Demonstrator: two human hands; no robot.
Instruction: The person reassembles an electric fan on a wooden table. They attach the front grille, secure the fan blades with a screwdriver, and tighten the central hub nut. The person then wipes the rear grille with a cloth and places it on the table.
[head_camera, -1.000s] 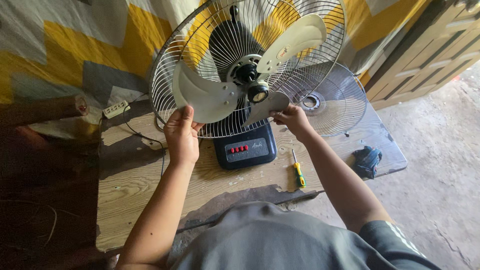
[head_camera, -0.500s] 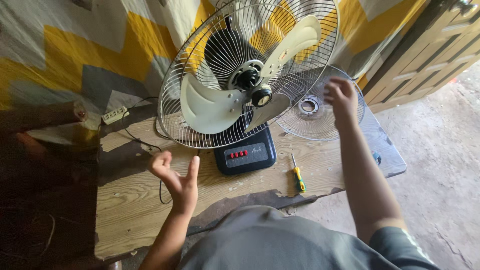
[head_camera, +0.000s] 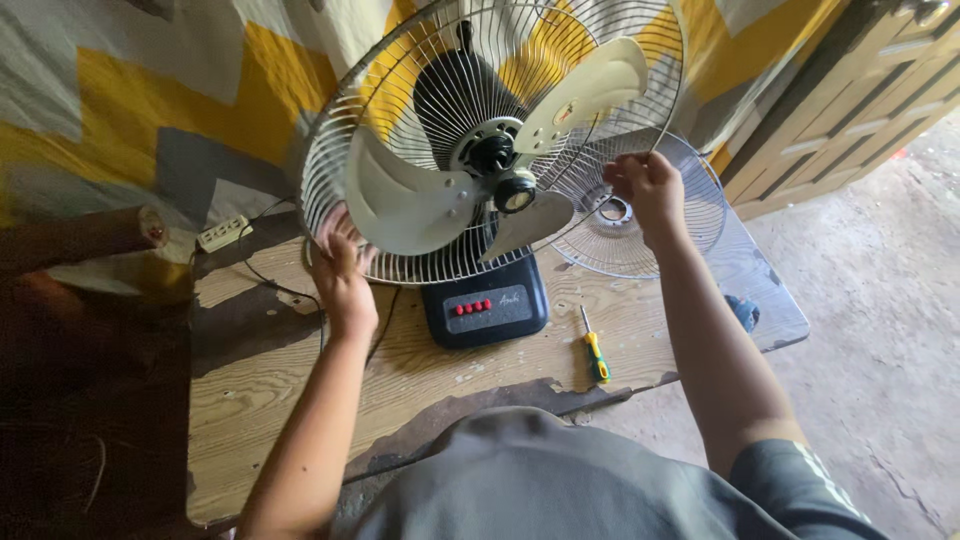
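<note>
The table fan stands upright on the worn wooden desk (head_camera: 270, 400), its dark base (head_camera: 485, 305) with a row of red buttons facing the person and the rear wire guard (head_camera: 340, 150) open at the front, so the 3 cream blades (head_camera: 400, 200) and the hub cap (head_camera: 516, 193) are bare. The left hand (head_camera: 343, 275) grips the lower left rim of that guard, fingers curled over the wires; the right hand (head_camera: 643, 190) pinches the guard's right rim, closed on it. The loose front guard (head_camera: 680, 225) lies behind the right hand, leaning partly against the fan. As I judge it, the likeliest trouble is tipping: the fan is top-heavy, and a pull on both sides of the rim could rock the base or bend the thin wires. Fingers also sit near the exposed blade edges. The black cord (head_camera: 275, 285) runs toward a power strip (head_camera: 222, 233); whether it is plugged in cannot be told, and a live fan would be a hazard. A yellow-handled screwdriver (head_camera: 596, 350) lies close to the desk's chipped edge and could roll off. No container shows on the desk.
</note>
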